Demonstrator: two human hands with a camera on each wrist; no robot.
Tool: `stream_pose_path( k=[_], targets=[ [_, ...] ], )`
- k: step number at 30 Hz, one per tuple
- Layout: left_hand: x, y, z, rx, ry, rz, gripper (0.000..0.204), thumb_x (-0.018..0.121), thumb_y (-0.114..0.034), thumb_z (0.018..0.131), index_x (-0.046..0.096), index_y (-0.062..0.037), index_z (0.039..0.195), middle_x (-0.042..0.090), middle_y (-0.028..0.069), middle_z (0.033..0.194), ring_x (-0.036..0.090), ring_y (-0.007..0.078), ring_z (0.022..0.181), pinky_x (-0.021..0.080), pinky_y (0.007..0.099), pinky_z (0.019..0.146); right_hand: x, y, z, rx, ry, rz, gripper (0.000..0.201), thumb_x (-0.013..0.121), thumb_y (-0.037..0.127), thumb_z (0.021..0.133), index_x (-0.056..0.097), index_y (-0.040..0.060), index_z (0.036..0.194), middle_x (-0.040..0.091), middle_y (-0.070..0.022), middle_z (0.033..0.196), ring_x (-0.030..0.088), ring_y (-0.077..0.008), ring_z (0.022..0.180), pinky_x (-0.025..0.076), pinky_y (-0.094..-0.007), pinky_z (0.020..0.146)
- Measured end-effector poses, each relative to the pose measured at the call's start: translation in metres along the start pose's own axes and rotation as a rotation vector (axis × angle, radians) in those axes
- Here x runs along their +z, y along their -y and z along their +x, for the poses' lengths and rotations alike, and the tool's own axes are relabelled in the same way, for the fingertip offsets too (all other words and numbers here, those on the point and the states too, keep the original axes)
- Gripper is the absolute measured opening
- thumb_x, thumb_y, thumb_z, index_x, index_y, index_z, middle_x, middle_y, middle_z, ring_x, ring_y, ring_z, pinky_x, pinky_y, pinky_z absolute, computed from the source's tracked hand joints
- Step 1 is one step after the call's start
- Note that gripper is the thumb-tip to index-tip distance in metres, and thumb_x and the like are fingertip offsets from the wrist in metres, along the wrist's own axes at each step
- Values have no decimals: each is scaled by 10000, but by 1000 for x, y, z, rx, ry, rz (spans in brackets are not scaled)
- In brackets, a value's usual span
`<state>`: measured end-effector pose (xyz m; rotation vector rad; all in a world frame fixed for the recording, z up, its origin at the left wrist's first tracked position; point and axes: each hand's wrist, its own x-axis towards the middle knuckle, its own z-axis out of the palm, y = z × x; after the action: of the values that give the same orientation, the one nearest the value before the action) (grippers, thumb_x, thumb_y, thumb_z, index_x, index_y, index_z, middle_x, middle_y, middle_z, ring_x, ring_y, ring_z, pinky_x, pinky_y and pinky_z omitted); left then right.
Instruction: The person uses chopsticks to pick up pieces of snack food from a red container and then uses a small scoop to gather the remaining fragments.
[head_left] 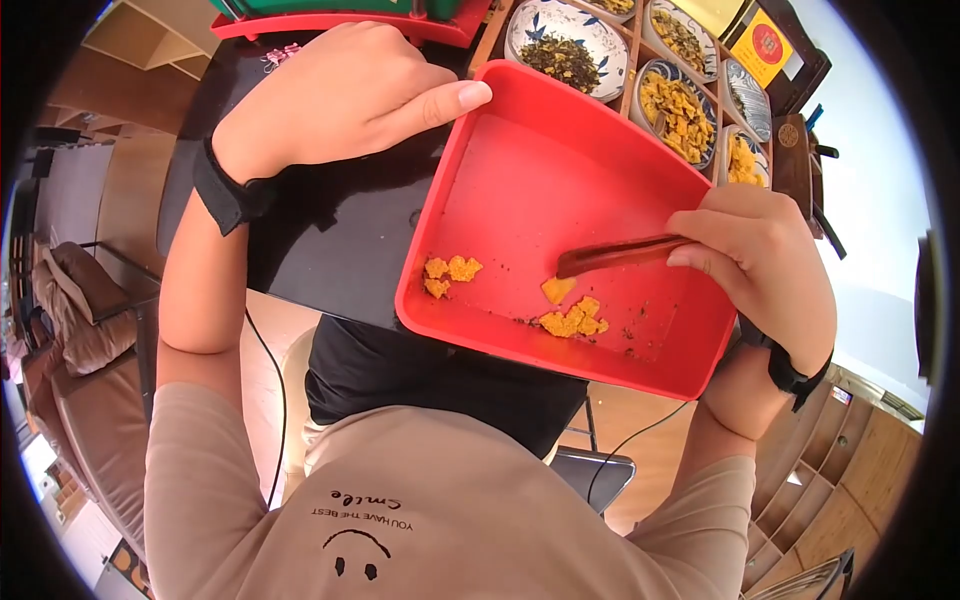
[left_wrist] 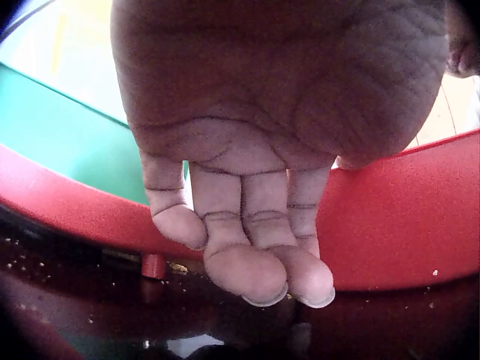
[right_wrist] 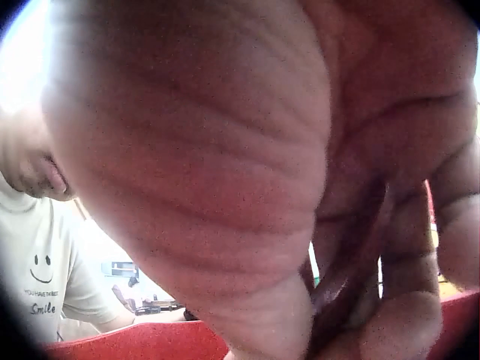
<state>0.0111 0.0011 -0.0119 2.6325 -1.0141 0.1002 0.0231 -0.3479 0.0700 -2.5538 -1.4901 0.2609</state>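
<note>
A deep red tray (head_left: 560, 160) sits at a slant over the black table in the head view. My left hand (head_left: 345, 100) holds its far left corner, thumb over the rim; in the left wrist view the bent fingers (left_wrist: 244, 270) hang along the outer wall. Between thumb and fingers my right hand (head_left: 760, 240) pinches brown wooden tongs (head_left: 620, 257), their tip low inside the tray. Just below that tip lies a flat yellow piece (head_left: 558, 290). Crumbly yellow clumps (head_left: 575, 318) lie nearby, and smaller yellow bits (head_left: 450, 270) rest toward the left wall. Dark specks are scattered around them.
Beyond the tray, a wooden divided box (head_left: 630, 60) holds patterned dishes of dried leaves (head_left: 560, 65) and yellow flakes (head_left: 675, 115). A green container on a red base (head_left: 440, 22) stands at the back. A black cable (head_left: 270, 380) hangs beside the person's left.
</note>
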Motion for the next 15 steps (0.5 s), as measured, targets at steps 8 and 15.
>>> stream_pose_path(
  k=[8, 15],
  targets=[
    [-1, 1, 0, -16, 40, -8, 534, 401, -328, 1114, 518, 41, 746, 522, 220, 685, 521, 436, 680, 413, 495, 665, 2, 1, -2, -48, 99, 84, 248, 835, 119, 718, 729, 6, 912, 604, -116, 751, 601, -323, 718, 491, -409, 633],
    [0, 0, 0, -41, 49, -9, 553, 379, -335, 1118, 526, 45, 744, 524, 230, 694, 518, 442, 689, 419, 493, 673, 2, 1, -4, -85, 114, 117, 256, 839, 124, 705, 732, 7, 905, 608, -113, 750, 597, -313, 720, 492, -412, 626]
  ],
)
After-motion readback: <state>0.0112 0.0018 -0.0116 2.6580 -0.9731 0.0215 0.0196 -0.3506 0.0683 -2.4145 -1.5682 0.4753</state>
